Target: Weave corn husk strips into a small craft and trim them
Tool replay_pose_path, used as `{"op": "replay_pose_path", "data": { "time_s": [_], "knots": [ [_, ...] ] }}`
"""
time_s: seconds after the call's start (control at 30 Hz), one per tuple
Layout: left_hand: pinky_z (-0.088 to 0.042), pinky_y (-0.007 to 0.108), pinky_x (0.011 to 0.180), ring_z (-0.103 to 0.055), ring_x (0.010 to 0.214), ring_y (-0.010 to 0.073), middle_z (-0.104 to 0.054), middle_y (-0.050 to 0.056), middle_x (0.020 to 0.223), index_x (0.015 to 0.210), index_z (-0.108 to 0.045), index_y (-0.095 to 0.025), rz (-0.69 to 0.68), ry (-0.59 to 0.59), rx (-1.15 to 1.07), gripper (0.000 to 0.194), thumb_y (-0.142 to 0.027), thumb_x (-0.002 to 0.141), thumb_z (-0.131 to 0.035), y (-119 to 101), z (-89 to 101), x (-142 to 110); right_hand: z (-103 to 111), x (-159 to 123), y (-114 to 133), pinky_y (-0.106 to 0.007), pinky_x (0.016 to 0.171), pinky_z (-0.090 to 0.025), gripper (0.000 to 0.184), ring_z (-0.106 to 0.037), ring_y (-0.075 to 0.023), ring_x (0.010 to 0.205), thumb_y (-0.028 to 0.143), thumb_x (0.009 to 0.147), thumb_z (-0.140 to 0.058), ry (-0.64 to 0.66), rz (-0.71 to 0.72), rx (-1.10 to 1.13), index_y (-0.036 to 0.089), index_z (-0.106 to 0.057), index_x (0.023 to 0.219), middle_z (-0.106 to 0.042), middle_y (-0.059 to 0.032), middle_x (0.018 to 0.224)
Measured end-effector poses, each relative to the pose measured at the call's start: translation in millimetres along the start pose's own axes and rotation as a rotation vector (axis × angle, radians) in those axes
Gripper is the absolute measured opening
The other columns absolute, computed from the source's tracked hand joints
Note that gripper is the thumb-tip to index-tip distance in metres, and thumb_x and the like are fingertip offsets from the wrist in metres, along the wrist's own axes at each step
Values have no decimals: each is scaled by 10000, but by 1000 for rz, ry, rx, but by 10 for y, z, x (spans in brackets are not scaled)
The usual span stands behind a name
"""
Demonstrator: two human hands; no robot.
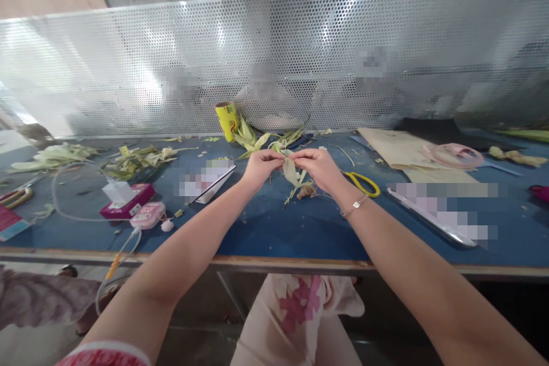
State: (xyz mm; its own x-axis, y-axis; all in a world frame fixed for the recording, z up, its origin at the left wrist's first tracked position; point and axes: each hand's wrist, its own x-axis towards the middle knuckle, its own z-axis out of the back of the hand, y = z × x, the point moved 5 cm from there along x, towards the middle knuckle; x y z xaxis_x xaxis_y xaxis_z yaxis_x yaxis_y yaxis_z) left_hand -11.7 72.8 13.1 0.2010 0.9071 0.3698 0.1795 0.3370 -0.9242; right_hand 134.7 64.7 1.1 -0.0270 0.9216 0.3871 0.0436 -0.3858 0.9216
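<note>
Both my hands meet over the middle of the blue table (274, 229). My left hand (261, 164) and my right hand (319, 167) each pinch the top of a pale green leaf strip (291, 171) that hangs down between them. A small brown woven knot (306, 190) lies just under my right hand. A thin bracelet sits on my right wrist.
Green leaf piles (266, 140) lie behind my hands and at the far left (128, 159). A yellow roll (226, 120) stands by the perforated metal screen (300, 51). Yellow-handled scissors (364, 183), a pink device (148, 214) with cable, a magenta box (128, 197) and brown paper (403, 151) lie around.
</note>
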Motion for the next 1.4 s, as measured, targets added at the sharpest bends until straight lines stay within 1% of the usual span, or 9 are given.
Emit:
{"op": "replay_pose_path", "data": {
  "time_s": [0.1, 0.2, 0.47, 0.6, 0.73, 0.87, 0.97, 1.17, 1.4],
  "knots": [
    [-505, 273, 623, -589, 570, 103, -647, 18, 606, 634, -670, -137, 6, -20, 10, 142, -195, 524, -740, -7, 9, -3, 6, -4, 12, -347, 743, -506, 178, -642, -183, 734, 301, 624, -711, -8, -4, -8, 185, -724, 758, -712, -51, 749],
    [-498, 273, 624, -582, 565, 97, -637, 14, 604, 652, -662, -129, 15, -3, 26, 172, -216, 536, -753, -1, -3, -4, 22, 1, 21, -348, 743, -500, 218, -635, -186, 742, 351, 625, -724, -26, 18, -95, 181, -717, 761, -711, -55, 767],
    [-489, 251, 618, -567, 573, 77, -615, -18, 624, 705, -597, -128, 14, 15, 40, 238, -185, 538, -756, 9, -22, -18, 16, 28, 19, -316, 716, -496, 210, -605, -144, 693, 328, 619, -724, 22, 119, -144, 184, -611, 721, -665, -33, 758],
    [-512, 280, 653, -592, 601, 92, -620, -15, 637, 733, -610, -129, 46, 18, 21, 220, -180, 560, -736, 14, -33, -26, 12, -20, 106, -313, 650, -485, 167, -600, -147, 636, 321, 647, -689, -2, 128, -230, 196, -608, 722, -653, -26, 746],
    [-513, 288, 657, -586, 583, 91, -616, -15, 610, 689, -635, -126, 57, -4, 2, 172, -167, 554, -734, 23, -15, -11, -3, -69, 188, -304, 584, -446, 132, -576, -157, 590, 337, 677, -653, -23, 146, -305, 212, -630, 711, -634, -11, 646],
    [-498, 280, 657, -573, 565, 85, -619, -8, 584, 644, -658, -125, 87, -19, -15, 164, -153, 516, -756, 58, 8, 11, 8, -55, 186, -311, 599, -443, 117, -573, -155, 589, 321, 655, -670, -10, 174, -283, 208, -644, 673, -645, -13, 644],
    [-483, 265, 643, -567, 556, 83, -630, 1, 580, 629, -675, -123, 89, -28, -27, 162, -147, 494, -761, 65, 15, 19, 35, -23, 138, -324, 635, -464, 124, -585, -156, 604, 316, 637, -696, 3, 144, -259, 203, -662, 674, -654, -14, 639],
    [-467, 255, 640, -566, 572, 88, -639, 16, 602, 638, -694, -123, 44, -47, -14, 166, -156, 493, -768, 37, 24, 13, 53, -5, 96, -344, 725, -493, 217, -627, -171, 713, 351, 556, -767, -9, 98, -104, 191, -673, 668, -690, -32, 730],
    [-460, 274, 649, -563, 602, 106, -655, 42, 654, 644, -702, -125, -3, -53, 55, 194, -245, 520, -789, 27, 42, 11, 13, -34, 108, -340, 737, -488, 228, -608, -156, 693, 345, 547, -781, 31, 53, -78, 192, -676, 679, -679, -27, 711]
  ]
}}
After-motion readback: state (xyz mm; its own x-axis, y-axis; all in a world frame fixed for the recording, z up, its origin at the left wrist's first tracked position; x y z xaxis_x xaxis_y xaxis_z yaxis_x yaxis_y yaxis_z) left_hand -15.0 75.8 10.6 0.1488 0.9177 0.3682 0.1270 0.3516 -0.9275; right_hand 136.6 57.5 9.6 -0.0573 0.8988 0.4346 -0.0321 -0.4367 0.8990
